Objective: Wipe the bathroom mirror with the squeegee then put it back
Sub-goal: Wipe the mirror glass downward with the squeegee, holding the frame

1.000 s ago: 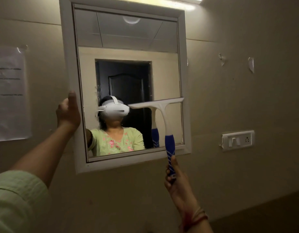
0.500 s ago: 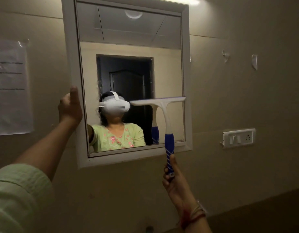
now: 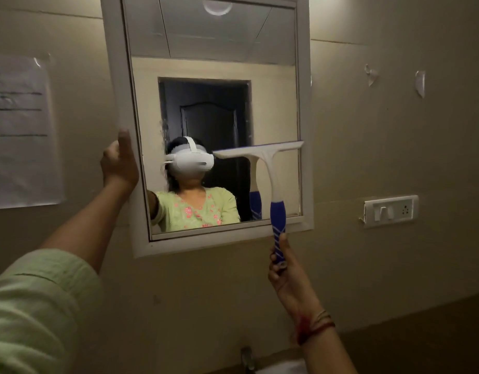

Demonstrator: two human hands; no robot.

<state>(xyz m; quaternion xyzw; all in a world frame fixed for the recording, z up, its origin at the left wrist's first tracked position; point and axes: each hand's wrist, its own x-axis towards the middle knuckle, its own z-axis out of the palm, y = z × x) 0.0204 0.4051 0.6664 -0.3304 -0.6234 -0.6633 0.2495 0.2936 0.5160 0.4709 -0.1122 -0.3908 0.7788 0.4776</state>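
A white-framed mirror (image 3: 117, 76) hangs on the beige wall. The squeegee (image 3: 270, 168) has a white T-shaped head and a blue handle; its blade lies level across the right half of the glass, a little below mid-height. My right hand (image 3: 285, 268) grips the bottom end of the blue handle from below the mirror's lower frame. My left hand (image 3: 119, 163) clasps the mirror's left frame edge, thumb pointing up. The glass reflects a person in a white headset and green top, plus a dark door.
A sheet of paper (image 3: 20, 130) is taped to the wall at left. A white switch and socket plate (image 3: 389, 210) sits right of the mirror, with two small wall hooks (image 3: 419, 82) above it. A tap top (image 3: 246, 357) shows at the bottom edge.
The squeegee blade has slid slightly down the glass on the right side. My left hand stays on the frame. The view has tilted down a little.
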